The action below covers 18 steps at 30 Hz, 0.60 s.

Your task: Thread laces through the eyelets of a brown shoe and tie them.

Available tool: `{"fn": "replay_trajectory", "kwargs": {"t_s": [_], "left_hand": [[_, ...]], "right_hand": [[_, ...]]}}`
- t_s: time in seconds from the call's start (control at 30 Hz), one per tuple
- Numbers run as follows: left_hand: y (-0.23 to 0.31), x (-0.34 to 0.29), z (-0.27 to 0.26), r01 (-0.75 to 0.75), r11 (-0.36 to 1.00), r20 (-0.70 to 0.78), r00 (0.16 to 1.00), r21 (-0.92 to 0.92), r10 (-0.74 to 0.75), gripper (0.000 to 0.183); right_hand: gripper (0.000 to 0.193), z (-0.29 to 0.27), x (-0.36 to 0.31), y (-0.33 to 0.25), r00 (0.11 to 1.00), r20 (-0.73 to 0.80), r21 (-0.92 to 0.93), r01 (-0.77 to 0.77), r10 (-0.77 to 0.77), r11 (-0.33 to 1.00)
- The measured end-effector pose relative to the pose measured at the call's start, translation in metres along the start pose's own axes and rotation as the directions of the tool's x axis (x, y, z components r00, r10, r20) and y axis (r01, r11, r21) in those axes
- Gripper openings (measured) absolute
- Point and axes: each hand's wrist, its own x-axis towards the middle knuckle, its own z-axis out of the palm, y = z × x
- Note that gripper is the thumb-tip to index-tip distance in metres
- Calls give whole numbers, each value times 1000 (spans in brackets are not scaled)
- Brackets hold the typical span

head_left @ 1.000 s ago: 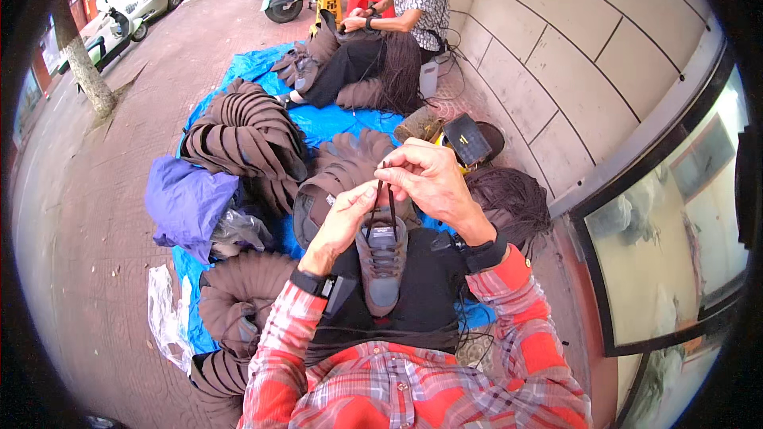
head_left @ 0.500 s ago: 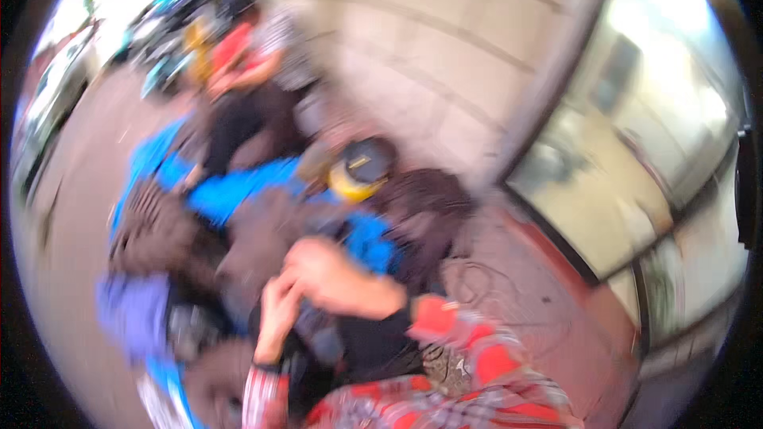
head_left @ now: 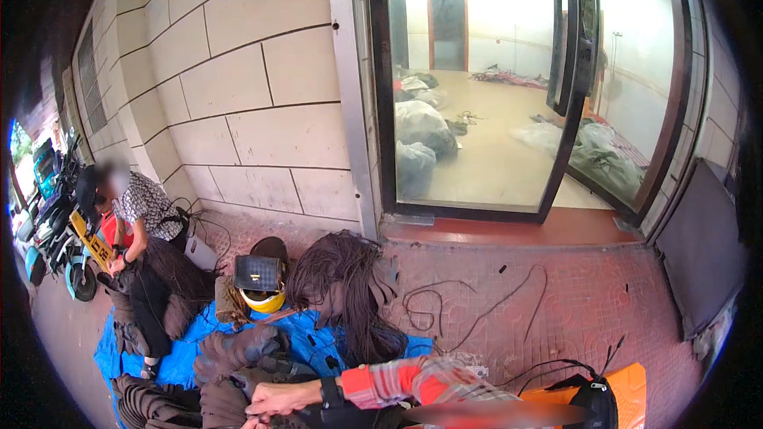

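My right hand point(head_left: 282, 399), with a dark watch at its wrist, reaches in from the right at the lower edge. Its fingers are closed in a pinch on something I cannot make out. Only a small part of my left hand point(head_left: 253, 423) shows, right below those fingertips, its fingers bent together; the frame edge cuts off the rest. Both hands are over dark brown folded fabric pieces point(head_left: 238, 349). More ribbed brown pieces point(head_left: 155, 401) are stacked to the left. A blue tarp point(head_left: 306, 334) lies underneath.
A heap of long dark cords point(head_left: 342, 286) sits beyond my hands, beside a yellow helmet point(head_left: 262, 300) with a black bag point(head_left: 258, 272) on it. At the left another person point(head_left: 147, 222) handles dark cloth. An orange seat point(head_left: 624, 397) stands right, before a glass door point(head_left: 477, 111).
The view has swung right and steadied, bringing the doorway to the middle. My hands, earlier together near the centre, now appear at the lower edge, the left one mostly out of frame.
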Motion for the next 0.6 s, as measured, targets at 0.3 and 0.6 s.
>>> {"fn": "replay_trajectory", "kwargs": {"t_s": [0.3,0.6], "left_hand": [[-103,29,8,-172,852,-405,913,-494,-51,14],[-61,8,25,-191,952,-371,924,-238,93,22]], "right_hand": [[16,31,44,65,779,-140,-435,506,-611,745],[21,6,26,51,926,165,-603,367,-340,709]]}}
